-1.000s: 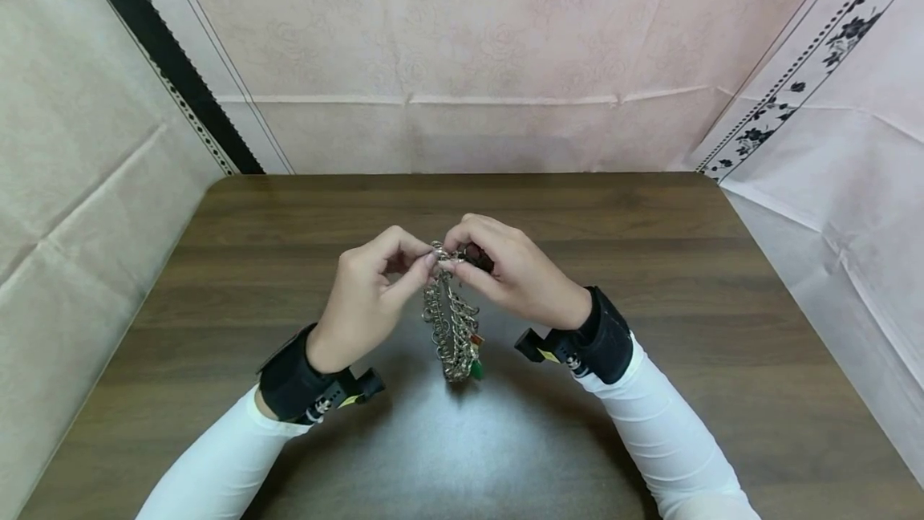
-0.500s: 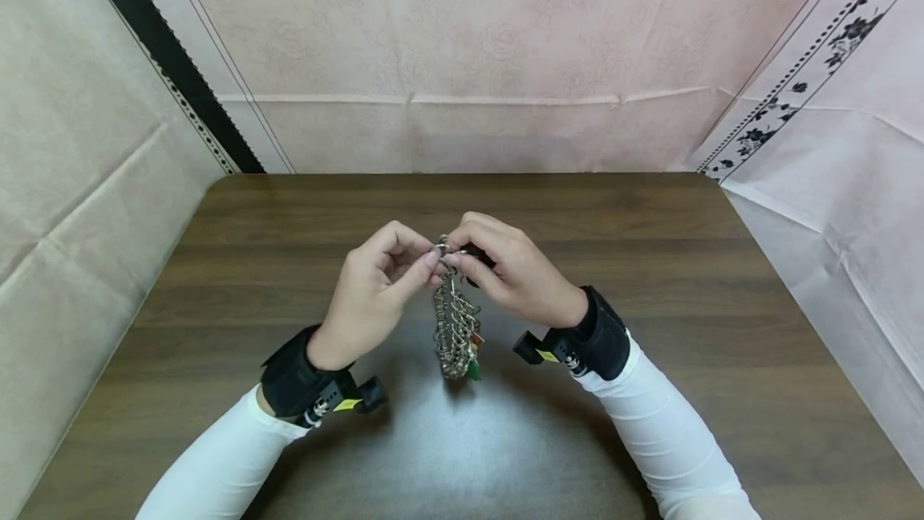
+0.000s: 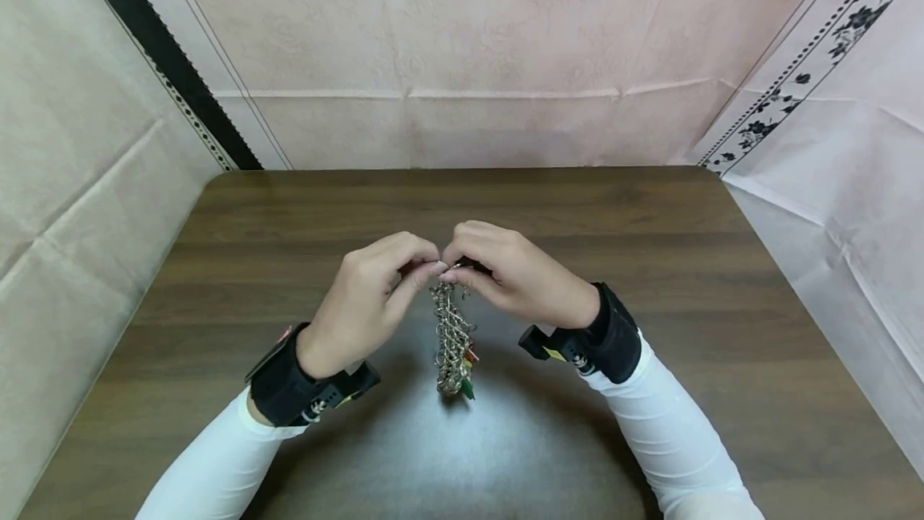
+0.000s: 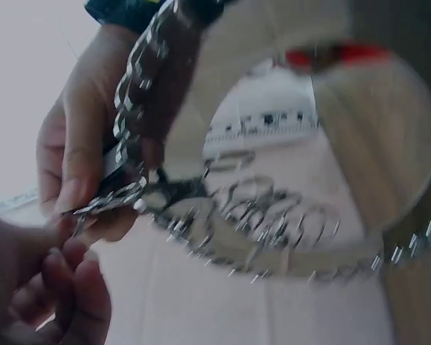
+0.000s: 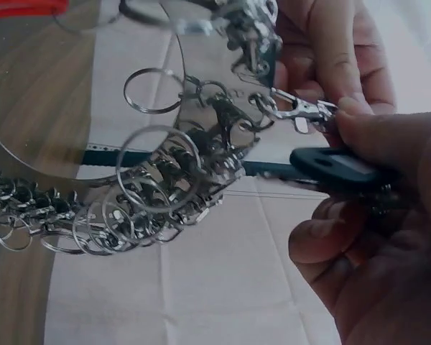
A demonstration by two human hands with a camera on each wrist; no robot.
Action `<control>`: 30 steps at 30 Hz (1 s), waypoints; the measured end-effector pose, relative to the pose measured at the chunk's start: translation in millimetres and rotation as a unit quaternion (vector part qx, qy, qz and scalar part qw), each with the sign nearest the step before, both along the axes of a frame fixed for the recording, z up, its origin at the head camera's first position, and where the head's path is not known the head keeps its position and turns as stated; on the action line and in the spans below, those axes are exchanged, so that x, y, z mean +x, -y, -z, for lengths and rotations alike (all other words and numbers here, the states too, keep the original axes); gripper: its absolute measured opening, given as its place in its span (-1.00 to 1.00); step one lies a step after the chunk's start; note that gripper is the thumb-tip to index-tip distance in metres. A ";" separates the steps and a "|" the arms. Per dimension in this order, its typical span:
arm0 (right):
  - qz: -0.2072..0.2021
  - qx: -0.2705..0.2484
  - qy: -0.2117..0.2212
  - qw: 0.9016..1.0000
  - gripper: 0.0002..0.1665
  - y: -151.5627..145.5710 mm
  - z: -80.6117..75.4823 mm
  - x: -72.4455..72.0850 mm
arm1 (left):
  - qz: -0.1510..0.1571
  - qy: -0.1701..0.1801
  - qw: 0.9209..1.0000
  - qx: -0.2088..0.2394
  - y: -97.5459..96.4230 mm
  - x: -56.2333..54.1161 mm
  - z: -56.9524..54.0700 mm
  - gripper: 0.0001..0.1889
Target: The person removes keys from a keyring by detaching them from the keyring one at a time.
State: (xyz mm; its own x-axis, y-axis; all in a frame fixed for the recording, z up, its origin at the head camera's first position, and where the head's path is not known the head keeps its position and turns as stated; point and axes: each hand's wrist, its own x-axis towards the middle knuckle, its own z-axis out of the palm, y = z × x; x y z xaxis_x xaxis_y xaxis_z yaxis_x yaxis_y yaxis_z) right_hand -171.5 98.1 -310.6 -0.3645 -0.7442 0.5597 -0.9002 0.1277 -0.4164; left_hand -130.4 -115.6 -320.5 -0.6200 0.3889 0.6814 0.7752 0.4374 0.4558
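The left hand and the right hand both pinch the top of a silver metal chain with rings, which hangs midway between the side edges of the brown wooden tabletop. The right hand grips also a black oval piece.

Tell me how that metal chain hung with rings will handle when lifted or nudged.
The metal chain will probably flop rather than hold a shape: its many small links sag in a curve. It is likely heavy for its size, given the densely packed metal. The rings could swing and snag, since they dangle and overlap.
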 end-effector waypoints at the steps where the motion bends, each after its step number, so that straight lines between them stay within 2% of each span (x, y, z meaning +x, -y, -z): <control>1: 0.003 0.001 0.008 1.000 -0.93 -0.3 -0.1 0.0 | -0.003 0.010 1.000 0.013 -0.3 -0.3 1.4 -0.93; 4: 0.012 0.004 0.037 0.999 -0.87 -1.1 -0.8 0.7 | -0.006 0.054 0.996 0.067 -2.1 -1.6 6.3 -0.93; 7: 0.017 0.000 0.061 0.998 -0.88 -0.7 -0.6 1.5 | 0.005 0.100 0.987 0.125 -3.9 -2.5 10.1 -0.96; 10: 0.015 -0.020 0.062 0.998 -0.91 0.5 0.6 1.5 | 0.027 0.134 0.977 0.161 -5.4 -2.9 11.5 -0.97; 14: 0.017 -0.051 0.051 0.997 -0.98 1.2 2.1 -0.1 | 0.044 0.152 0.974 0.160 -6.1 -2.4 9.9 -0.97; 21: 0.019 -0.073 0.033 0.997 -0.93 0.4 2.9 -2.2 | 0.058 0.165 0.978 0.118 -5.5 -2.2 6.5 -0.97; 24: 0.015 -0.076 0.026 0.997 -0.95 0.0 2.6 -2.5 | 0.045 0.123 0.988 0.084 -4.2 -4.2 7.2 -0.94; 27: 0.013 -0.077 0.027 0.997 -0.95 0.0 2.7 -2.7 | 0.020 0.046 0.998 0.049 -3.7 -6.4 8.5 -0.89; 28: 0.011 -0.077 0.029 0.997 -0.95 0.0 3.1 -2.6 | 0.008 0.015 0.999 0.038 -3.6 -7.3 9.7 -0.87; 30: 0.010 -0.075 0.032 0.997 -0.95 0.3 3.8 -2.4 | -0.006 -0.024 0.999 0.032 -4.2 -8.0 11.2 -0.84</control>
State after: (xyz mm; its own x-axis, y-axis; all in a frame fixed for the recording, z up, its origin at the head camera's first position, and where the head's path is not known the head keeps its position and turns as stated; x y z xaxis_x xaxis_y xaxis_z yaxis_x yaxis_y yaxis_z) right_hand -173.9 97.8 -314.5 -0.4159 -0.6462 0.6399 -0.8695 0.0764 -0.4880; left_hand -138.4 -111.4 -331.7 -0.5901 0.3363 0.7340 0.7917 0.4190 0.4445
